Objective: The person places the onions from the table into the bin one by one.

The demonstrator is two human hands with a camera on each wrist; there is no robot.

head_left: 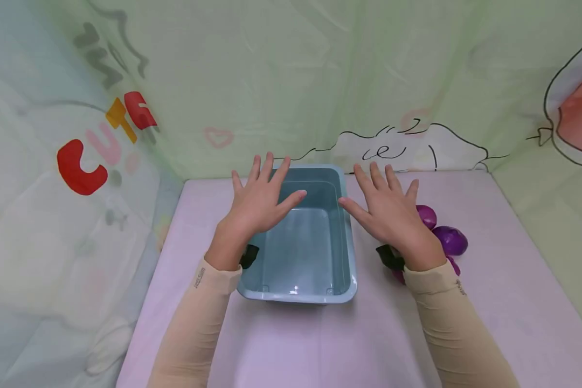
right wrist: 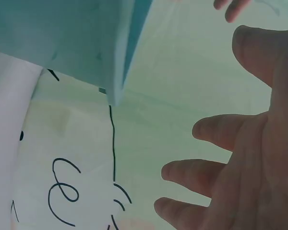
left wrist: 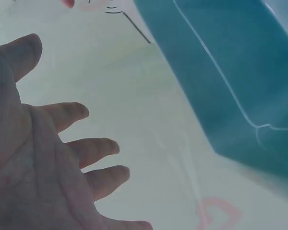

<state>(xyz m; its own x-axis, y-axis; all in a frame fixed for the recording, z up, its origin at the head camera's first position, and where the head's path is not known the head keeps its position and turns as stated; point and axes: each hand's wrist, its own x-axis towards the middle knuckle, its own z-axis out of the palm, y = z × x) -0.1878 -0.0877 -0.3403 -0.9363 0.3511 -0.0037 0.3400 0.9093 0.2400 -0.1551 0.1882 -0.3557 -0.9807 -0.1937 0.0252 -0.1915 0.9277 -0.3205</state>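
Left hand (head_left: 259, 203) and right hand (head_left: 390, 211) both splayed, fingers well apart.
On my feed the blue plastic bin (head_left: 299, 297) sits mid-frame; the left one overlaps its upper-left edge in the head view, the right one's just past its right rim. I've also got some shiny purple roundish things (head_left: 450, 240) right of centre on the lilac tabletop (head_left: 291, 345), partly hidden by the right hand and wrist.

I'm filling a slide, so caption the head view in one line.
Left hand and right hand spread wide near a blue bin and shiny purple objects.
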